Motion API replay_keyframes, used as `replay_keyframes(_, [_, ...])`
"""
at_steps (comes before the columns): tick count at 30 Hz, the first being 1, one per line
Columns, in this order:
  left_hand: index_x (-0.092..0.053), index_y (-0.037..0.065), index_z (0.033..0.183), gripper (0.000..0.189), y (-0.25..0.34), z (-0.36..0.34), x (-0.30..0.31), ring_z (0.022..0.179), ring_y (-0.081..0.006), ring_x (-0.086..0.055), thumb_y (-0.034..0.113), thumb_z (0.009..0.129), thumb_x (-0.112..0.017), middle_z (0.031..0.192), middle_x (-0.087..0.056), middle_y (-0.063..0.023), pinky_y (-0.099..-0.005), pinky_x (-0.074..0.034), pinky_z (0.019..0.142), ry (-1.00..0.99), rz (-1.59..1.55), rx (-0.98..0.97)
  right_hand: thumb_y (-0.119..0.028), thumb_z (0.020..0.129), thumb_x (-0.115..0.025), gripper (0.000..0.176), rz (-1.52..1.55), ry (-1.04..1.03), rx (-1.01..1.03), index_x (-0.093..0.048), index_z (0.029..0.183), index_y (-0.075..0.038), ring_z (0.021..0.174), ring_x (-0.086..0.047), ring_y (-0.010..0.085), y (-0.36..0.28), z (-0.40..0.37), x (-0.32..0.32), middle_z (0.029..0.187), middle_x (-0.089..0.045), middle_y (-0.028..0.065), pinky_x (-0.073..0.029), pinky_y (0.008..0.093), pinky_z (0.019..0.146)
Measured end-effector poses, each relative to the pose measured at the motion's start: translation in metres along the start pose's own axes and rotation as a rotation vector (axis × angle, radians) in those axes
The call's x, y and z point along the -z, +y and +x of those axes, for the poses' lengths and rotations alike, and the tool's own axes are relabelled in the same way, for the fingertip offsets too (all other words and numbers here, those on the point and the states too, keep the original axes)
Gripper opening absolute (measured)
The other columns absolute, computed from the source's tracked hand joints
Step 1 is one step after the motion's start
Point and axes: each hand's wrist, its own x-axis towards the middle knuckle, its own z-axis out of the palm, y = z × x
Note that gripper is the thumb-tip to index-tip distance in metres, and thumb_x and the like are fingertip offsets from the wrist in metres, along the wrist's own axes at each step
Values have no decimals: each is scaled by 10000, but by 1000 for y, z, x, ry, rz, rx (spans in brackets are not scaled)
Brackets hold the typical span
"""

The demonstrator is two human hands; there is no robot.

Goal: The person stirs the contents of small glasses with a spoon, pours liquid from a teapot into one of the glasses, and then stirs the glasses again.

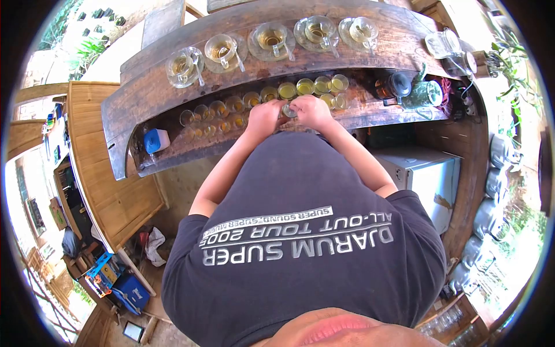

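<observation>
My left hand (265, 118) and my right hand (313, 112) meet at the near side of the wooden counter's lower shelf. A small clear glass (289, 110) shows between them, and the fingers of both hands close around it. What the fingertips do behind it is partly hidden. Just beyond my hands runs a row of small glasses holding yellow liquid, among them one glass (287, 90) and another (305, 87). More small glasses (218, 109) with amber contents stand in two rows to the left. To the right of my right hand is a further pair of glasses (328, 101).
On the raised bar top stand several glass cups on saucers, with spoons, such as one cup (272, 37). A French press (395, 86) and a glass jar (425, 94) are at the right. A blue-lidded container (156, 140) sits at the shelf's left end. Below right is a white cabinet (430, 176).
</observation>
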Motion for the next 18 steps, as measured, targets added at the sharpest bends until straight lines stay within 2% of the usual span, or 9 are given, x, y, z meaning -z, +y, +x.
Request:
replay_keyframes(3, [-791, 120, 1393, 577, 11, 3, 9, 1089, -395, -795, 430, 915, -883, 1229, -831, -131, -494, -635, 895, -75, 22, 67, -183, 1000, -742, 110, -26, 23, -48, -828, 970, -121, 963, -781, 352, -3, 2, 3, 989, -820, 89, -631, 493, 828])
replay_keyframes(5, [-787, 111, 1401, 597, 5, 2, 5, 1094, -393, -797, 447, 917, -882, 1240, -831, -135, -494, -637, 899, -51, 18, 41, -178, 1002, -740, 108, -45, 27, -63, -828, 973, -123, 956, -778, 352, -6, 3, 2, 984, -818, 88, -630, 493, 827])
replay_keyframes(8, [-777, 103, 1424, 640, -6, -1, -5, 1097, -386, -801, 488, 923, -878, 1250, -833, -141, -493, -643, 902, -15, 30, -2, -188, 1001, -742, 105, 4, -30, 41, -823, 970, -128, 939, -773, 346, -7, -5, 2, 968, -813, 80, -630, 489, 819])
replay_keyframes(13, [-760, 88, 1459, 705, 4, -2, -1, 1091, -373, -808, 547, 934, -870, 1258, -832, -143, -487, -652, 900, -57, 117, 33, -159, 1012, -800, 80, 106, 216, -33, -827, 1000, -85, 925, -769, 351, -41, -13, 51, 964, -816, 90, -622, 473, 818])
replay_keyframes(17, [-759, 92, 1461, 716, 3, 1, 3, 1102, -374, -807, 558, 928, -873, 1284, -826, -142, -485, -652, 913, -67, 98, 20, -135, 1008, -824, 82, 127, 193, -40, -834, 1033, -58, 931, -763, 367, -40, -28, 57, 992, -824, 116, -620, 473, 816])
replay_keyframes(18, [-760, 92, 1459, 719, 4, 1, 3, 1107, -375, -806, 560, 925, -875, 1289, -824, -143, -484, -652, 917, -63, 92, 23, -126, 1026, -820, 93, 119, 185, -68, -843, 1073, -50, 916, -775, 332, -37, -32, 54, 987, -825, 119, -621, 443, 806])
